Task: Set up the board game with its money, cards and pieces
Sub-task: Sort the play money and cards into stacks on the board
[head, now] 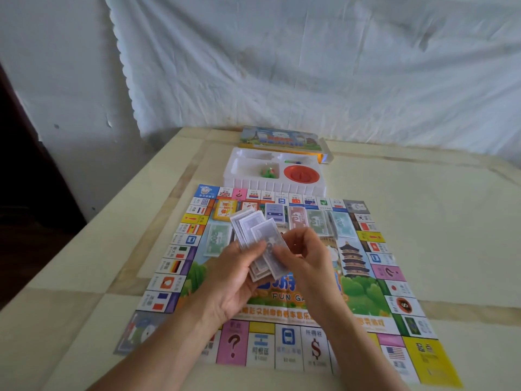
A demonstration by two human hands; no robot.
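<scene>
While poised over the middle of the game board [169, 283], grips a fanned stack of grey paper money [253, 227] in the left hand [231, 280], fingers curled beneath and thumb laid across the top. Left of those fingers, flat on the board: one green note [215, 239]. Just beyond the fingertips: a yellow card deck [225, 209], then purple, red, green and teal note piles [298, 217] in a row. Rightward, pinches the topmost grey note with the right hand [307, 258], thumb and forefinger closed on its near end. Well beyond all fingers: white tray [253, 182] holding green pieces [267, 171] and a red disc [301, 174], box [282, 139] behind.
</scene>
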